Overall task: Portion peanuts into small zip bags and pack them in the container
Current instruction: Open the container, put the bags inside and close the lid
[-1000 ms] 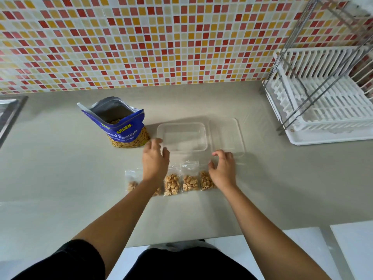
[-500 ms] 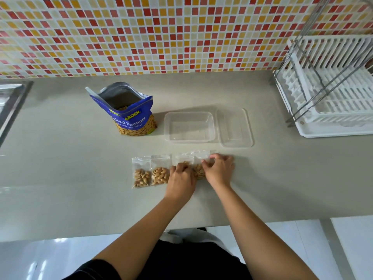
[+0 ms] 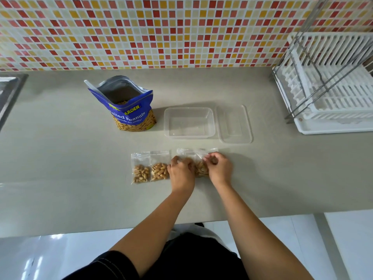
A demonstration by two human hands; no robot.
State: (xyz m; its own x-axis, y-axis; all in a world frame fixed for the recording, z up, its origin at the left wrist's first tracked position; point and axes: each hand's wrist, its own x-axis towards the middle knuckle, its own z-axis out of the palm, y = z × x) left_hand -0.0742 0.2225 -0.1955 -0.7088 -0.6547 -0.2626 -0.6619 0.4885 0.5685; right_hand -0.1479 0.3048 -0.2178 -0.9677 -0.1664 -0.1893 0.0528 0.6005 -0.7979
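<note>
Several small zip bags of peanuts lie in a row on the grey counter. The two at the left [image 3: 141, 167] [image 3: 160, 166] lie free. My left hand [image 3: 181, 173] and my right hand [image 3: 219, 168] are closed on the bags at the right [image 3: 200, 165], which they partly hide. Behind them an empty clear container [image 3: 188, 123] sits with its lid [image 3: 234, 124] on its right. An open blue bag of salted peanuts [image 3: 126, 105] stands to the left of the container.
A white dish rack [image 3: 331, 83] with metal bars fills the right end of the counter. A steel sink edge [image 3: 9, 91] shows at far left. A tiled wall runs along the back. The counter's front edge [image 3: 80, 229] is close to my body.
My left hand moved right off the left bags, uncovering them, and now grips the right-hand bags beside my right hand. The view shifted.
</note>
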